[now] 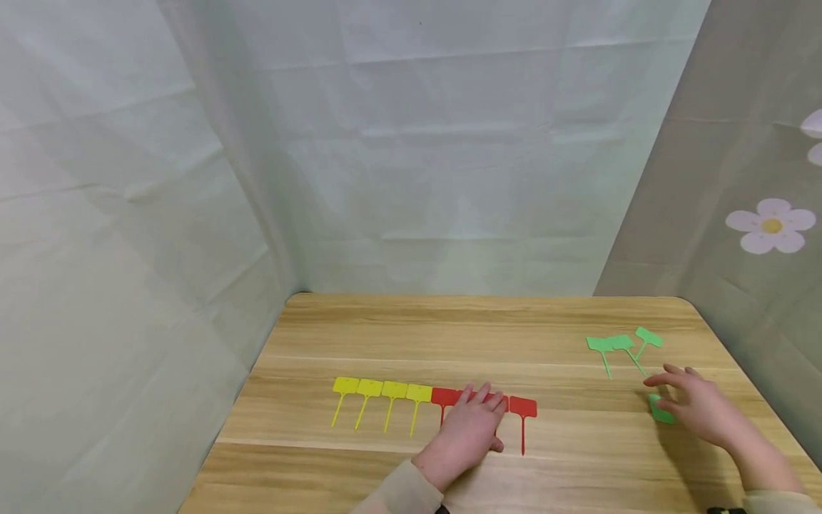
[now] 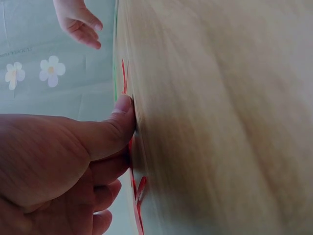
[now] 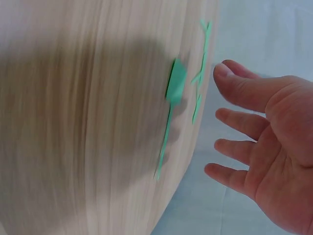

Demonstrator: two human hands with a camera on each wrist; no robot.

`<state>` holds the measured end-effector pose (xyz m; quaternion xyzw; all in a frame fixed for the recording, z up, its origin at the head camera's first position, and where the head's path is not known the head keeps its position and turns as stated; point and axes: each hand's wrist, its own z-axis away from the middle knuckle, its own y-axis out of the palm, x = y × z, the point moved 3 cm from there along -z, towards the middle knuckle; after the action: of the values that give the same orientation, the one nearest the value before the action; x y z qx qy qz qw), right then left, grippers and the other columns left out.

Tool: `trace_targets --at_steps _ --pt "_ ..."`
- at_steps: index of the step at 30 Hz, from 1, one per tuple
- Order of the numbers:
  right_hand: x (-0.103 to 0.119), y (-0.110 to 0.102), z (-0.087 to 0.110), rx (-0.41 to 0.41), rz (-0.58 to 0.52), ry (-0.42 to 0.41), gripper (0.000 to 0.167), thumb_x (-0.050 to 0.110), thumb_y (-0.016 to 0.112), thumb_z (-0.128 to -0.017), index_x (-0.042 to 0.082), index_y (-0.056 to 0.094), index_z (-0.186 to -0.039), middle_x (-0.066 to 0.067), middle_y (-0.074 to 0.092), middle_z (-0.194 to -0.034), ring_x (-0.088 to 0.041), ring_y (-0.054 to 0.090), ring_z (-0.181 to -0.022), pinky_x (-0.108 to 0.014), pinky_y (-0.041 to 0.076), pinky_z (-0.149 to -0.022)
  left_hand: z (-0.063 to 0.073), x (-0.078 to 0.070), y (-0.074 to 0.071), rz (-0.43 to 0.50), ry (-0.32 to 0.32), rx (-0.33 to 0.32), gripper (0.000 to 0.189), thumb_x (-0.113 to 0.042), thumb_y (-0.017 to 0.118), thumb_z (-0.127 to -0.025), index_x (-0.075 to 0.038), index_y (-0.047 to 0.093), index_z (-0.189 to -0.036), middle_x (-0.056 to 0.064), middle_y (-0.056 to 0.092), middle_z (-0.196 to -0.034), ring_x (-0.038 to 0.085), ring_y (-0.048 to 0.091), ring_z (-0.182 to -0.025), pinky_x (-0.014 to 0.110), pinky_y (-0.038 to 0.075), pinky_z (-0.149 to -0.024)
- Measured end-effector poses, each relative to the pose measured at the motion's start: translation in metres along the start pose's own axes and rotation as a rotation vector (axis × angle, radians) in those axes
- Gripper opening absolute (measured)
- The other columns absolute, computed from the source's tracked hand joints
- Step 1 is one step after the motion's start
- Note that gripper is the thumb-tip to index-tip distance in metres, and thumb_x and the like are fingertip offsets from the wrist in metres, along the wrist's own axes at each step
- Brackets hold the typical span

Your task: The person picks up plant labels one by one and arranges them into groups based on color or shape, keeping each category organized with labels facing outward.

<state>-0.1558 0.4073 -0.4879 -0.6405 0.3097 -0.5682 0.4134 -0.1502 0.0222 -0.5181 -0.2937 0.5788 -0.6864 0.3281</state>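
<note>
My left hand [image 1: 467, 432] rests on the row of red T-shaped plant labels, fingers extended over the middle ones and partly hiding them. At the row's right end, a red label [image 1: 523, 407] lies uncovered with its stem toward me. To the left, joining the red ones, runs a line of yellow plant labels [image 1: 394, 390]. On the right side, my right hand [image 1: 703, 407] hovers over the table with fingers spread and nothing in them. Close by it lies a single green label [image 3: 176, 84], flat on the wood.
Farther back on the right, several green labels [image 1: 600, 344] lie loosely together, some overlapping. The wooden table [image 1: 411, 335] has pale cloth [image 1: 449, 178] hanging behind it and at both sides, with flower prints on the right.
</note>
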Motion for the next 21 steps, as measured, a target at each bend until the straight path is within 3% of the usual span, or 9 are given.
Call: trace_targets --at_steps 6,13,21 --pt "-0.015 -0.006 0.004 -0.025 0.08 -0.054 0.033 -0.001 0.084 -0.083 0.0 0.075 -0.115 -0.053 0.047 -0.138 -0.087 0.032 -0.121 -0.091 0.033 -0.09 -0.001 0.0 0.0 0.027 -0.01 0.018 0.073 -0.05 0.081 -0.092 -0.025 0.058 -0.157 -0.012 0.051 -0.162 0.015 0.035 -0.157 0.038 0.027 -0.129" --pt "-0.025 -0.008 0.005 0.071 0.169 -0.045 0.045 0.019 0.085 -0.088 0.004 0.075 -0.129 -0.049 0.045 -0.145 -0.082 0.034 -0.127 -0.089 0.038 -0.089 -0.001 0.001 0.0 0.024 -0.009 0.016 0.072 -0.049 0.081 -0.092 -0.025 0.059 -0.156 -0.012 0.052 -0.161 0.014 0.037 -0.156 0.038 0.029 -0.128" --pt "-0.027 0.001 0.004 0.09 0.274 -0.082 0.053 0.027 0.088 -0.085 0.01 0.075 -0.134 -0.043 0.051 -0.146 -0.076 0.039 -0.129 -0.085 0.042 -0.091 -0.002 0.0 0.0 0.044 -0.015 0.027 0.072 -0.05 0.08 -0.093 -0.025 0.058 -0.157 -0.012 0.05 -0.162 0.015 0.036 -0.157 0.039 0.028 -0.128"
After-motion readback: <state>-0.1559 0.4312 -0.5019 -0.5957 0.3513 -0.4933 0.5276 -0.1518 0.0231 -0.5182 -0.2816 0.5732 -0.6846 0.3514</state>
